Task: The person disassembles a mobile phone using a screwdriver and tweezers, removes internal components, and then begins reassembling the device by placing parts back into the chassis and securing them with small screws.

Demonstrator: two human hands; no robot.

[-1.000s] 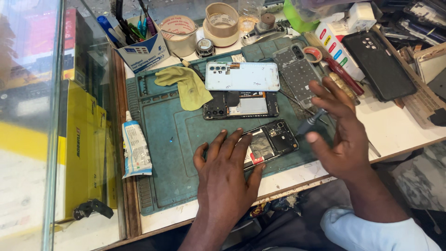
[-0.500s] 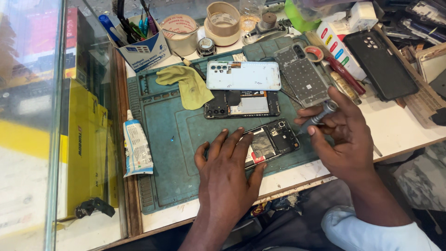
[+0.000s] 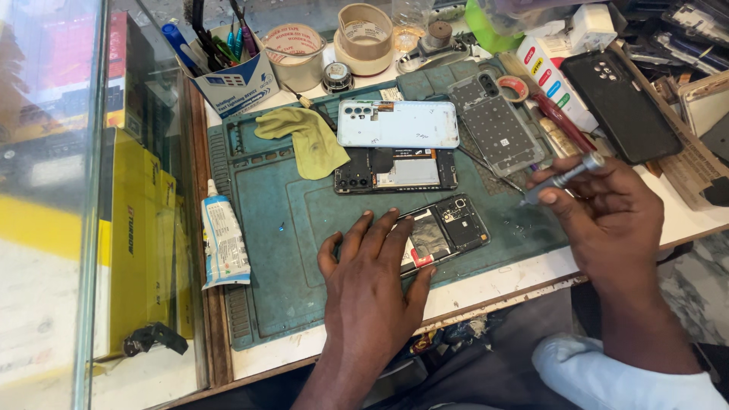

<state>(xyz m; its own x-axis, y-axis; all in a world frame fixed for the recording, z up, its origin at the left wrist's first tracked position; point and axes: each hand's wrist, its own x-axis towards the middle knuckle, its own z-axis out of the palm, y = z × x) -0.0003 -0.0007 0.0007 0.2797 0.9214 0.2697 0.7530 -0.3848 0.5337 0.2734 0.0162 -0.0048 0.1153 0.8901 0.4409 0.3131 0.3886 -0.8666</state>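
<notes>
At 11 o'clock on the bench stands the blue-and-white cardboard pen box (image 3: 237,82), stuffed with pens, tweezers and thin tools whose tips I cannot tell apart. Just beside it, toward 12 o'clock, sits the cream paper cup (image 3: 297,55); its contents are hidden from me. Behind that, 1 roll of brown tape (image 3: 365,30) stands on its side.

My left hand (image 3: 372,292) lies flat at 6 o'clock on the teal silicone repair mat (image 3: 281,228), fingers spread, the fingertips pressing on the near end of the opened black phone with its back removed (image 3: 444,231). My right hand (image 3: 607,216), at 3 o'clock, pinches the slim silver metal screwdriver (image 3: 562,178) between thumb and forefinger, its tip tilted down toward the mat and clear of the phone. At 12 o'clock from the phone lie a second opened black phone frame (image 3: 396,170) and a pale blue plastic back cover (image 3: 399,124), with a crumpled yellow-green cloth (image 3: 307,140) at 10 o'clock.

Since half a second ago my right hand has drawn back toward 3 o'clock, away from the phone; my left hand has stayed put.
</notes>
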